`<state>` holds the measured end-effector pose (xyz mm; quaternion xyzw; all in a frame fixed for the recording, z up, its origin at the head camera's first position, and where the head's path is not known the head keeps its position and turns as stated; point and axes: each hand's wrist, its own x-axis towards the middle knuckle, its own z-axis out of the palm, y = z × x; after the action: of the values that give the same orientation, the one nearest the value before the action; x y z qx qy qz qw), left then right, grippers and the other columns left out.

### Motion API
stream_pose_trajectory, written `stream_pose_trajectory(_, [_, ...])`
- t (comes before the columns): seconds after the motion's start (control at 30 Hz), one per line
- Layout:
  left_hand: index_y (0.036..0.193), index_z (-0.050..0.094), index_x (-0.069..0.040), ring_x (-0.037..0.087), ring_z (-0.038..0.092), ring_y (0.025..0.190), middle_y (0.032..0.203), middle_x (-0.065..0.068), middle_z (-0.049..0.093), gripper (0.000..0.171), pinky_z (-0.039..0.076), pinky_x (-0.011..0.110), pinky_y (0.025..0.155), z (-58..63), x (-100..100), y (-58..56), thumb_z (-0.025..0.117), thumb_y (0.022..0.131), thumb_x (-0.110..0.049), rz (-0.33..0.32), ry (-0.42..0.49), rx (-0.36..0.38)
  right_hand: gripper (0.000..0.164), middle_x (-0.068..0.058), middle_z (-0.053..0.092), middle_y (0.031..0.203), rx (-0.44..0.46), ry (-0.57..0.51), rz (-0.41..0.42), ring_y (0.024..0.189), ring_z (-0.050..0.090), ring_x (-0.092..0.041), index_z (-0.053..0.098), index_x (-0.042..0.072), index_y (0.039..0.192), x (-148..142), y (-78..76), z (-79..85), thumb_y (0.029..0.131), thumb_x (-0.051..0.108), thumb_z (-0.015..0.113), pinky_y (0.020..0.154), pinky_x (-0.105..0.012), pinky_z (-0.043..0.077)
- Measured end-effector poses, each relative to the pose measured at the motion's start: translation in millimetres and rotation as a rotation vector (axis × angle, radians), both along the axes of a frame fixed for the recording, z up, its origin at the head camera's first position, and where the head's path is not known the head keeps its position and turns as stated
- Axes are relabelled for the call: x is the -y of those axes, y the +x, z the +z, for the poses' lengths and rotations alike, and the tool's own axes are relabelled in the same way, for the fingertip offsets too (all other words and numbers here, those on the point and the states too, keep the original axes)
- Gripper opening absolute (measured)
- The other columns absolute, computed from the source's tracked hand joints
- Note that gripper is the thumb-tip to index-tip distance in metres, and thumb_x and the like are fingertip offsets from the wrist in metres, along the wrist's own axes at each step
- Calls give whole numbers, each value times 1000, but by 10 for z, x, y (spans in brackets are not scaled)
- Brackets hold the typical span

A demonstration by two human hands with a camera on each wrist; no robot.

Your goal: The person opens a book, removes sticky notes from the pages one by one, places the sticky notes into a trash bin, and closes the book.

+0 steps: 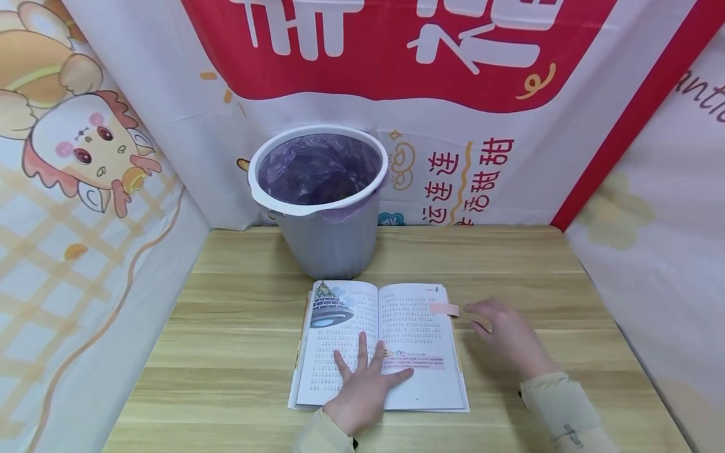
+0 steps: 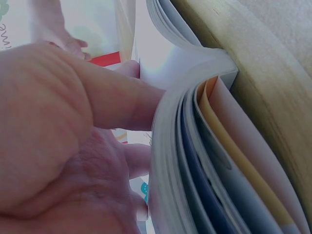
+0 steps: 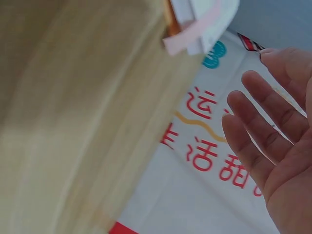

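Note:
An open book (image 1: 416, 390) lies on the wooden table, a drawing at the top of its left page and a pink printed block low on the right one. My left hand (image 1: 362, 393), fingers spread, presses on the pages across the lower fold; the left wrist view shows the thumb and fingers (image 2: 131, 102) against the paper. A pink paper strip (image 1: 444, 309) lies on the right page and sticks out past its edge. Just right of that strip is my right hand (image 1: 506, 333), holding nothing, its fingers loosely extended in the right wrist view.
Behind the book stands a grey bin (image 1: 334, 242) with a white rim and a purple bag inside. Printed cloth (image 1: 470, 119) hangs along the back, with more cloth on both sides. The wooden table (image 1: 238, 340) reaches around the book.

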<state>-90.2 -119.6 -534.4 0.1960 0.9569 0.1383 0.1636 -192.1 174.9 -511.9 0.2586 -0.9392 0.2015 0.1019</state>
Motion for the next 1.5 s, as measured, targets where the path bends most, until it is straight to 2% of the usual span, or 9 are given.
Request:
stream_pose_trajectory(0.23, [139, 52, -49, 57, -5, 142, 157, 26, 26, 98, -2, 89, 88, 21, -9, -6, 72, 66, 12, 2, -3, -2, 29, -10, 73, 108, 67, -20, -22, 99, 67, -36, 75, 8, 108, -29, 59, -148, 80, 7, 81, 87, -54, 52])
stream_pose_trajectory(0.53, [139, 53, -49, 57, -4, 142, 156, 26, 28, 97, 0, 89, 88, 30, -13, -5, 71, 66, 12, 2, -10, -5, 30, -15, 71, 109, 58, 28, -2, 98, 67, -34, 74, 5, 108, -59, 105, -289, 79, 6, 81, 85, -52, 54])
stream_pose_trajectory(0.8, [140, 52, -49, 57, -5, 142, 157, 26, 27, 98, -1, 89, 88, 27, -16, -4, 70, 66, 13, 3, -14, -4, 31, -12, 70, 106, 30, 36, 12, 91, 69, -30, 74, 5, 107, -47, 120, -394, 78, 6, 83, 80, -48, 57])
stream_pose_trajectory(1.0, [140, 52, -49, 57, -5, 142, 157, 26, 26, 97, -2, 89, 88, 22, -18, -5, 69, 67, 13, 1, -8, 0, 38, -14, 69, 111, 45, 41, 10, 96, 68, -32, 72, 3, 113, -26, 122, -443, 77, 5, 83, 83, -49, 56])
stream_pose_trajectory(1.23, [140, 52, -48, 57, -6, 142, 157, 26, 26, 96, -3, 89, 88, 10, -17, -13, 69, 68, 13, 1, -3, 8, 45, -17, 66, 119, 73, 61, -11, 106, 64, -36, 70, 3, 119, 15, 95, -502, 77, 8, 84, 90, -52, 52])
stream_pose_trajectory(1.5, [140, 53, -48, 56, -8, 142, 157, 26, 25, 94, -5, 88, 88, 0, -21, -17, 69, 69, 12, 1, -1, 11, 44, -14, 65, 121, 102, 73, -42, 108, 64, -34, 69, 7, 123, 78, 8, -553, 81, 12, 83, 91, -51, 52])
